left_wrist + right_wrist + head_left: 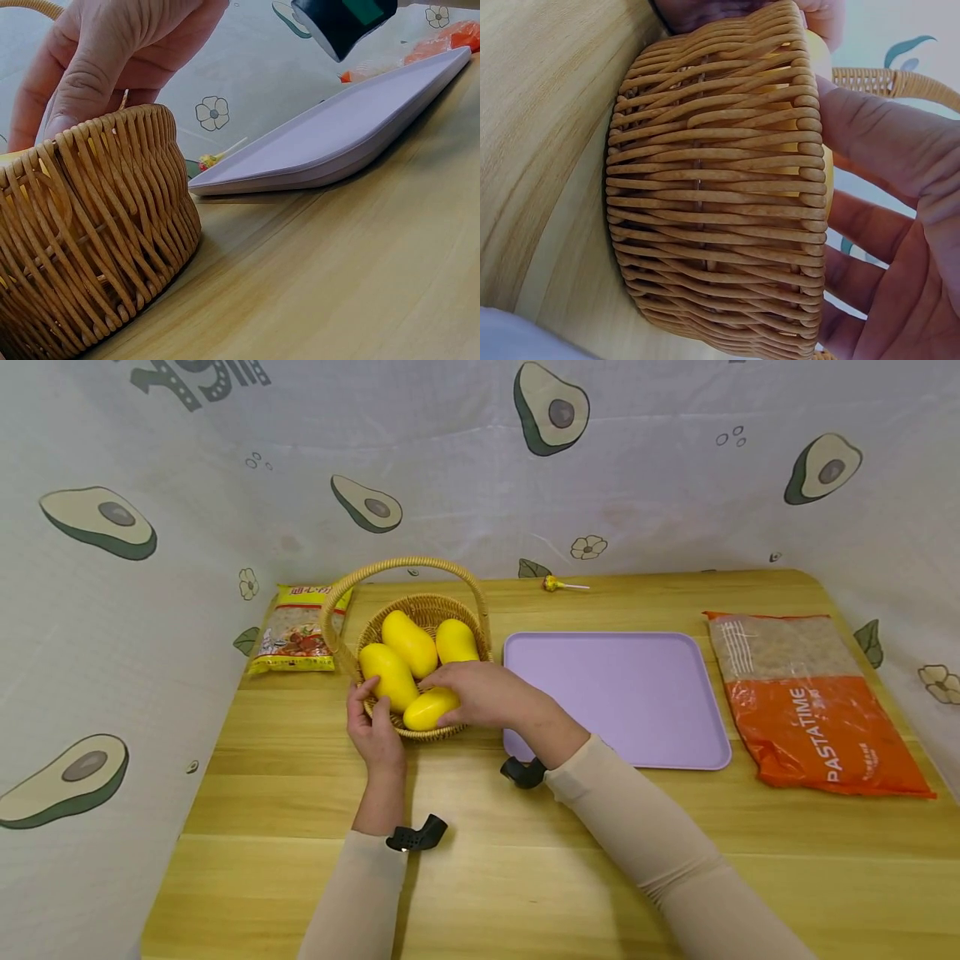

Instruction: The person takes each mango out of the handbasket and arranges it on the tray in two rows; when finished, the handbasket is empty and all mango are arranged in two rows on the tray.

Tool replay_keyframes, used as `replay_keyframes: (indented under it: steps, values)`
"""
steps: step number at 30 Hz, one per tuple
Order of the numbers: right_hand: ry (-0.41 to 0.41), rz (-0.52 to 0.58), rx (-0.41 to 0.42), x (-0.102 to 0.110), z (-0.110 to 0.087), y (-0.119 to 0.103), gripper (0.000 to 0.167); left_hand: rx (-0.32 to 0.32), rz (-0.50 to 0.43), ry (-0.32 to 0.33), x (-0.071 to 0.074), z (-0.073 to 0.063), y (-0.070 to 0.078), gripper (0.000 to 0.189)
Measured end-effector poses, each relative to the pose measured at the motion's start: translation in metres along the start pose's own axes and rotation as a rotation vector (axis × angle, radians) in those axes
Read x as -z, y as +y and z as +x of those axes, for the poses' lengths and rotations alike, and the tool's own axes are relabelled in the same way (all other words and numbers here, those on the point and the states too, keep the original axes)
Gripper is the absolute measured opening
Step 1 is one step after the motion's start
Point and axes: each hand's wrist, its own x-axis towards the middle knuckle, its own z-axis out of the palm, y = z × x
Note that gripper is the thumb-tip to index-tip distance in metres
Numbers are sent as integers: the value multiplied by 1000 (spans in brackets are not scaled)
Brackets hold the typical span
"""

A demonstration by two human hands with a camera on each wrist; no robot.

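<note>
A wicker basket (431,735) with a tall arched handle (405,562) stands on the table and holds several yellow mangoes. My left hand (377,739) grips its left front rim, the thumb beside the left mango (388,675). Reaching in from the right, my right hand (491,693) has its fingers and thumb round the front mango (426,710), partly covering it. Two more mangoes lie behind, a rear one (408,643) and a right one (455,641). In the right wrist view the basket wall (712,180) hides most of the fruit.
Right of the basket lies a lilac tray (622,693), close to my right forearm. An orange pasta bag (825,718) is at the far right. A yellow food packet (296,631) lies behind left, and a lollipop (553,583) near the back edge.
</note>
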Motion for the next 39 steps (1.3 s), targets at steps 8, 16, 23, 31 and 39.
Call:
replay_keyframes:
  steps: [8, 16, 23, 31, 39]
  values:
    - [-14, -15, -11, -1, 1, -1, 57, 8, -11, -2, -1, -1, 3, 28]
    - [-18, -32, -16, 1, 1, -2, 54, 0, -11, -4, -2, 0, 3, 28]
    - [-20, -46, -16, 2, 0, -2, 51, 10, -10, -6, -2, 0, 3, 28]
    - [46, -3, 3, 7, -8, -2, 53, 11, -14, -1, -3, 0, 3, 27]
    - [222, 152, -29, 27, -29, -2, 56, 22, 1, -2, -1, 1, 1, 27]
